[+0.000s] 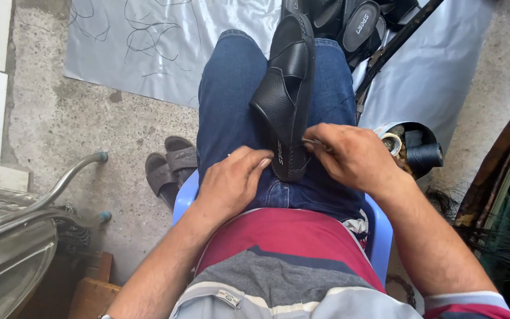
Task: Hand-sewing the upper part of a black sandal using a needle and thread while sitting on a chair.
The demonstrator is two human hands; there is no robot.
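A black leather sandal (287,94) lies along my lap on blue jeans (228,94), its heel end toward me. My left hand (231,180) presses the side of the sole near the heel and steadies it. On the other side, my right hand (352,156) pinches a thin metal needle or awl (312,142) whose tip meets the sole's edge. Both hands touch the sandal.
I sit on a blue plastic chair (379,236). More black sandals (355,23) are piled ahead on a grey sheet (166,47). A tin with thread spools (414,153) stands at right, a grey pair of slippers (169,168) at left, and a metal-framed glass table (19,236) at far left.
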